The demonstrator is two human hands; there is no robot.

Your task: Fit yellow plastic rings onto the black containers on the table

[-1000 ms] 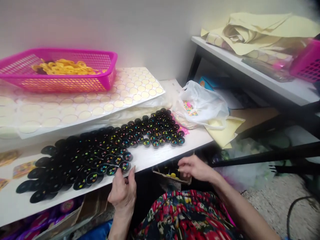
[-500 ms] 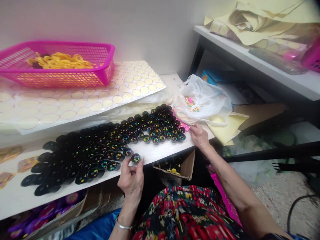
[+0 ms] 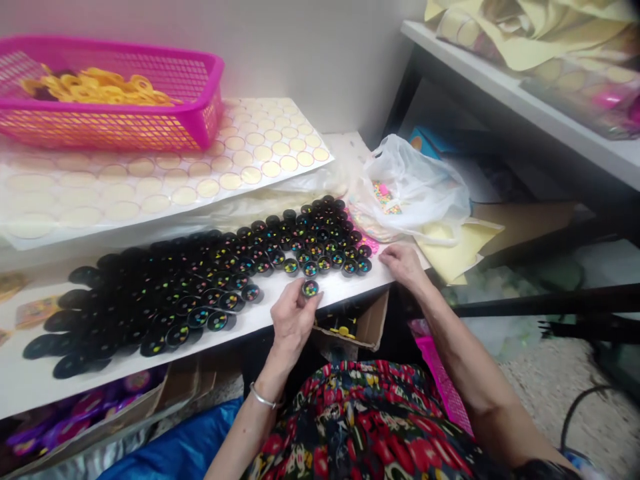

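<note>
Just in front of the cluster of black cups (image 3: pixel 207 283), on the side nearest the person, one separate cup (image 3: pixel 311 288) sits upright at the left hand (image 3: pixel 291 317). That hand's fingers are closed on it, thumb on one side and forefinger on the other. To the right of the cluster, the right hand (image 3: pixel 404 265) rests low over the bench (image 3: pixel 361 288); whether its fingers are pressed together or pinch something small, I cannot tell. Beyond it, also right of the cluster, lies a white plastic bag (image 3: pixel 420 187).

The separate cup looks light and stiff, probably smooth-walled plastic that could slide easily. Bright bits show inside; whether a clear cover keeps them in is too small to tell, so it seems wise to keep it level. The best hold is probably low on opposite sides of the wall, squeezing gently, leaving the top untouched.
</note>
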